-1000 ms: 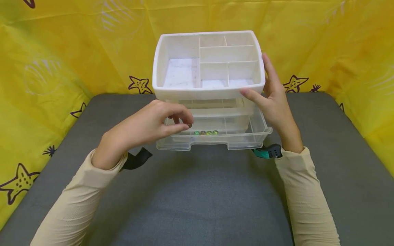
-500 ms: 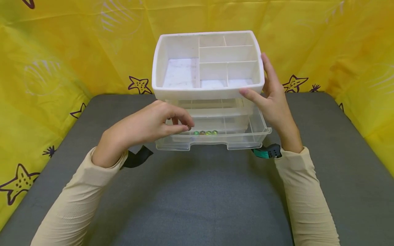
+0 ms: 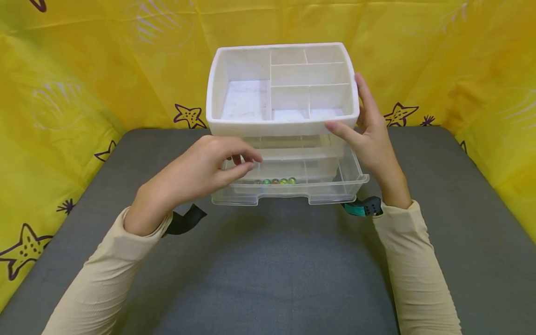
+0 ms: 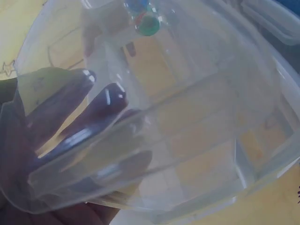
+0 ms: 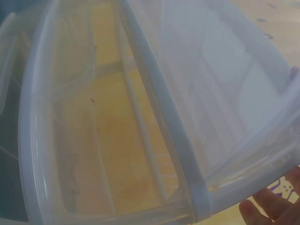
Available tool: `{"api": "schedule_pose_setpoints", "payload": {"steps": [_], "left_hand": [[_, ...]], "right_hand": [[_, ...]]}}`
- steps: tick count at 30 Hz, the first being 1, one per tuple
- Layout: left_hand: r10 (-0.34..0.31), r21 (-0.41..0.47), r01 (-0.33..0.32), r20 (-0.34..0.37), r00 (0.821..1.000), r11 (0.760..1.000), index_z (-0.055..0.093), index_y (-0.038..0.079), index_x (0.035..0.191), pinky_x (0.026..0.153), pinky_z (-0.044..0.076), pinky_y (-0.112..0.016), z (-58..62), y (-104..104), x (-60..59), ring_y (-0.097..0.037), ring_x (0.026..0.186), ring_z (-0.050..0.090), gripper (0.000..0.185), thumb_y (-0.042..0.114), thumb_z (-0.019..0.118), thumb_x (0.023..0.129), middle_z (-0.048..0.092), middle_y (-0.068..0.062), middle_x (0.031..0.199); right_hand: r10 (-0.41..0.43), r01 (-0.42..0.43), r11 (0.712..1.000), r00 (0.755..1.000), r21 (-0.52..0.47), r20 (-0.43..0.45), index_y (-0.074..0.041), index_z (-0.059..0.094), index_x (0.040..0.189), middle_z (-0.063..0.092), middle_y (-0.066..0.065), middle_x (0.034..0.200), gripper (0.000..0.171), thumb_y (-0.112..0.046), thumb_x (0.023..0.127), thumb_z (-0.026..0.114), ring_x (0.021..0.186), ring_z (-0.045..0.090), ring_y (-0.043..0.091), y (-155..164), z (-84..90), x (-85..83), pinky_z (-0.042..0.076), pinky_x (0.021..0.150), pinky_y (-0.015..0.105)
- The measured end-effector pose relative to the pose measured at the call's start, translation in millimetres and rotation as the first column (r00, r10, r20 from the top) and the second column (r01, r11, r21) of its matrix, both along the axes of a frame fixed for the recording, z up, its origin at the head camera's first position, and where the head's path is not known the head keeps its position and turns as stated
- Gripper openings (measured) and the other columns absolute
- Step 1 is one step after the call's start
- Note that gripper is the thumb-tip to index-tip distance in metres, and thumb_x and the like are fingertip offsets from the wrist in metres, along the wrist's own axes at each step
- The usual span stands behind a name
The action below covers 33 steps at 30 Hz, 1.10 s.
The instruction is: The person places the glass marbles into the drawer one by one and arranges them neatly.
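My left hand (image 3: 201,163) hovers over the left part of a pulled-out clear drawer (image 3: 326,188), its thumb and fingers apart with nothing between them. Just beside its fingertips, several glass marbles (image 3: 275,181), green, yellow and brownish, lie in a row behind the drawer's front wall. Through clear plastic, the left wrist view shows the fingers (image 4: 103,105) and a green marble (image 4: 148,24). My right hand (image 3: 372,135) grips the right side of the white drawer organizer (image 3: 284,128), thumb on its front edge and fingers along the side.
On top of the organizer is a divided tray (image 3: 247,100) with large and small compartments. The organizer stands toward the back of a grey table (image 3: 268,270). A yellow patterned cloth (image 3: 104,56) surrounds the table at the back and sides.
My left hand has let go of a brownish marble, which now lies at the left end of the row. Its fingers have parted and risen slightly. The right hand keeps its grip.
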<state>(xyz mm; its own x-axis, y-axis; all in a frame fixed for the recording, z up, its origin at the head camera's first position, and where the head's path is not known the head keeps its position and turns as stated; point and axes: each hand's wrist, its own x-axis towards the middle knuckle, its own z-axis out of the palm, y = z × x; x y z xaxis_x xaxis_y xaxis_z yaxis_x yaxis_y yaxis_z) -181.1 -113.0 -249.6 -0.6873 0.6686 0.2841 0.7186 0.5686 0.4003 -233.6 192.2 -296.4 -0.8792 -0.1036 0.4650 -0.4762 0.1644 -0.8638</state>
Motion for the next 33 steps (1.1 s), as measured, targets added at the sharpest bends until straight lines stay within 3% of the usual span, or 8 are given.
{"api": "schedule_pose_setpoints", "payload": {"steps": [9, 18, 33], "left_hand": [[-0.035, 0.115, 0.049, -0.117, 0.992, 0.992, 0.074, 0.008, 0.107, 0.074, 0.054, -0.029, -0.7, -1, 8.6, -0.011, 0.085, 0.067, 0.018, 0.003, 0.069, 0.09, 0.076, -0.001, 0.1], [-0.108, 0.183, 0.151, -0.227, 0.968, 0.972, 0.073, 0.004, 0.107, 0.078, 0.053, -0.023, -0.8, 4, 18.8, -0.011, 0.087, 0.066, 0.021, 0.0, 0.072, 0.086, 0.074, -0.002, 0.1], [-0.172, 0.201, 0.233, -0.28, 0.944, 0.951, 0.072, 0.006, 0.11, 0.093, 0.049, -0.022, -11.6, 15, 42.9, -0.014, 0.099, 0.065, 0.024, 0.001, 0.072, 0.086, 0.073, -0.001, 0.107]], "right_hand": [[0.001, -0.001, 1.0, 1.0, -0.002, -0.003, -0.027, 0.022, 0.158, 0.039, 0.002, 0.155, 0.088, -0.009, 0.088, 0.072, 0.118, 0.054, 0.025, 0, -0.1, 0.3, 0.057, 0.089, 0.027], [-0.003, 0.003, 1.0, 1.0, 0.005, -0.008, -0.026, 0.022, 0.158, 0.039, 0.002, 0.155, 0.088, -0.009, 0.088, 0.072, 0.118, 0.054, 0.025, 0, -0.2, 0.1, 0.057, 0.09, 0.03], [0.003, -0.003, 1.0, 1.0, -0.011, 0.001, -0.027, 0.023, 0.158, 0.039, 0.002, 0.155, 0.088, -0.009, 0.088, 0.073, 0.118, 0.054, 0.025, 0, -0.5, -0.3, 0.057, 0.087, 0.025]]}}
